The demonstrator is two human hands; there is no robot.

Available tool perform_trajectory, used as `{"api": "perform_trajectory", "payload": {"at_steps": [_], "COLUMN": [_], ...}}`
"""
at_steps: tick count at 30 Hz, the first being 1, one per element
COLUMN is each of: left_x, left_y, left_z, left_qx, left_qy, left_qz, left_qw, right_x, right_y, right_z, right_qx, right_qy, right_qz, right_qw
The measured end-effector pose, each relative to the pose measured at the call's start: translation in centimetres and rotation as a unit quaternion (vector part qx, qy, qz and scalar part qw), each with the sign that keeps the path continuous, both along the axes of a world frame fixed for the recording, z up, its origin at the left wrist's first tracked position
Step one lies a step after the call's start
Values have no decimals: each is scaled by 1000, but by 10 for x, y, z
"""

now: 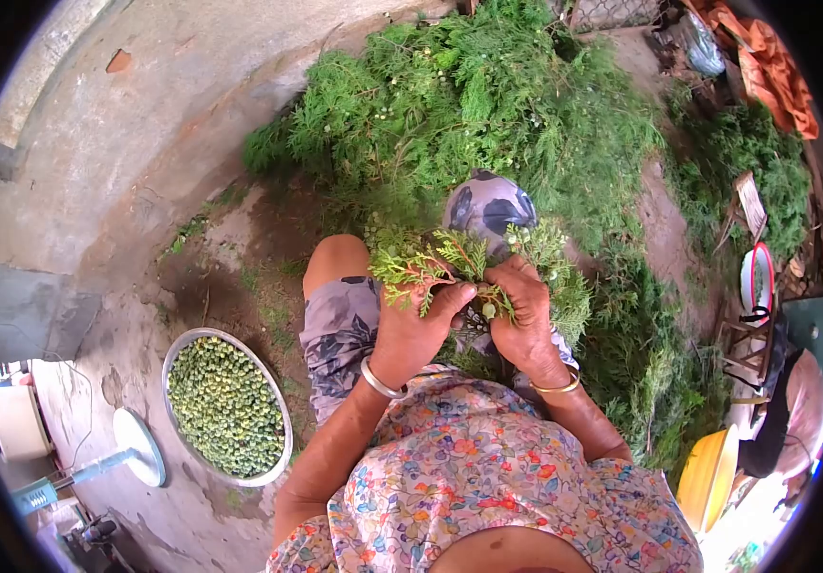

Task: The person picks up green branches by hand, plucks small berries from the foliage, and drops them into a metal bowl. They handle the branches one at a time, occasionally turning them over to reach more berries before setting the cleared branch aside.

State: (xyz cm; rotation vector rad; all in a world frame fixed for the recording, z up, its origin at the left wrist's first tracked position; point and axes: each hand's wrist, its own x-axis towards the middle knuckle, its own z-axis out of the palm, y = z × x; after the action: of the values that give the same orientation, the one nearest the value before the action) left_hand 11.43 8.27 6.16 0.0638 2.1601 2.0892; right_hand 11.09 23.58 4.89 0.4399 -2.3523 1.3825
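My left hand (419, 329), with a silver bangle at the wrist, is closed on a leafy evergreen sprig (464, 250) over my lap. Facing it, my right hand (522, 310) wears a gold-coloured bangle and pinches the same greenery. The two hands almost meet, thumbs and fingertips bent inward around the stems. A pale green cone (489, 310) hangs just below the fingers. More foliage with small round cones (550, 263) spreads behind my right hand, near my knee. To my left, an oval metal basin (286, 420) is heaped with small green cones (225, 406).
A big pile of cut evergreen branches (488, 105) covers the ground ahead and to the right. At left stands a fan (139, 447) on the concrete. A yellow basin (706, 477) is at lower right, beside another person (803, 411). An orange cloth (774, 72) lies at upper right.
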Motion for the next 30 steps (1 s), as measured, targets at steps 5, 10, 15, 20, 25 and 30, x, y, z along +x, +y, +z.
{"api": "perform_trajectory", "payload": {"at_steps": [5, 10, 15, 20, 25, 30], "left_x": [0, 12, 17, 22, 23, 21], "left_y": [0, -16, -5, 1, -3, -11], "left_z": [7, 5, 3, -7, 4, -13], "left_qx": [-92, 324, 291, 275, 194, 8], "left_qy": [55, -146, -164, -104, -113, 5], "left_qz": [71, 62, 35, -2, 20, 29], "left_qw": [992, 933, 942, 956, 974, 1000], "right_x": [2, 3, 2, 2, 2, 2], "right_y": [-1, 0, 0, 0, 0, -1], "right_z": [3, 4, 0, -1, 0, 0], "right_qx": [-6, -6, -15, 6, 16, 11], "right_qy": [-39, -29, -23, -27, -21, -8], "right_qz": [-40, -53, -55, -56, -56, -51], "right_qw": [998, 998, 998, 998, 998, 999]}}
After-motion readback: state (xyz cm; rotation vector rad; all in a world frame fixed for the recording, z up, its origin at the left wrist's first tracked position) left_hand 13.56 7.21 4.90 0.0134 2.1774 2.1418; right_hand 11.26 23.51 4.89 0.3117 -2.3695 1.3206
